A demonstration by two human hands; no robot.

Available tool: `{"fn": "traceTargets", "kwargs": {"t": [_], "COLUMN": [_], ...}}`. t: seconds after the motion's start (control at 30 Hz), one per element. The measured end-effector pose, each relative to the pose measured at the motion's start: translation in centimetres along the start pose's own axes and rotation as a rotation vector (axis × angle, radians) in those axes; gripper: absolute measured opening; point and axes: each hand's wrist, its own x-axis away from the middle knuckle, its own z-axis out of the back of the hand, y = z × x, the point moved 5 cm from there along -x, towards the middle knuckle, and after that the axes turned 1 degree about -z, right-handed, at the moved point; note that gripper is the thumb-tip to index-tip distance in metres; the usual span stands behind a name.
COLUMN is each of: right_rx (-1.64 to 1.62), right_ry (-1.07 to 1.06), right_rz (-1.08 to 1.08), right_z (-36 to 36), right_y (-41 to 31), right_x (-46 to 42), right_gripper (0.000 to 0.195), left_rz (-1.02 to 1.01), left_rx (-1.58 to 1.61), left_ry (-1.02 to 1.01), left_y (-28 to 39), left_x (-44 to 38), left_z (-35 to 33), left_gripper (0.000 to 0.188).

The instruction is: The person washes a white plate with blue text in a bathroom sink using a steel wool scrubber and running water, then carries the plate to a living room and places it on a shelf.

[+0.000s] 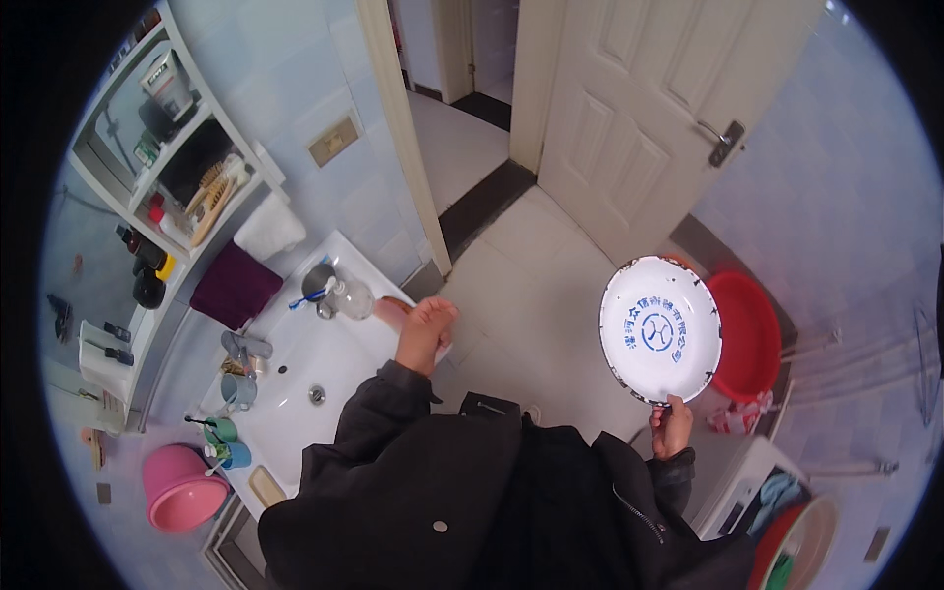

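Observation:
My right hand [671, 429] grips the near rim of a white enamel basin [658, 332] with a chipped dark edge and blue writing inside. The basin is held out over the floor, with its inner face towards the camera. My left hand [428, 332] is raised by the right edge of the white washbasin [346, 361], its fingers curled; whether they hold anything does not show. Beside it lies a pinkish object [392, 313], partly hidden. A clear pump bottle [354, 299] and a grey cup [318, 281] with a blue toothbrush [306, 299] stand on the washbasin's far corner.
A red plastic basin [745, 335] is behind the enamel one, near the door [619, 110]. A washing machine [745, 479] stands at the lower right. Toothbrush cups [234, 455], a faucet [240, 350] and a pink bucket [184, 490] are at the left, below a mirror shelf [195, 251].

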Motion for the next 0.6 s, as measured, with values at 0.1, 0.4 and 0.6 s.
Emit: {"fn": "traceTargets", "kwargs": {"t": [0.1,0.4,0.6], "right_rx": [0.06,0.09,0.179], "right_ry": [-0.074,-0.222,-0.322], "right_rz": [-0.019,-0.039,-0.18], "right_z": [-5.5,-10.1,-17.2], "right_y": [-4.5,-6.9,-8.0], "right_x": [-6.8,-12.3,-26.8], "right_gripper": [0.015,0.014,0.018], "left_rz": [-0.154,-0.413,-0.462], "left_rx": [-0.029,-0.37,-0.535], "left_ry": [0.143,0.575,0.941], "left_y": [4.0,8.6,10.7], "left_x": [-3.9,-7.5,-20.8], "left_z": [-0.8,1.5,5.6], "left_gripper": [0.021,0.077,0.089]}}
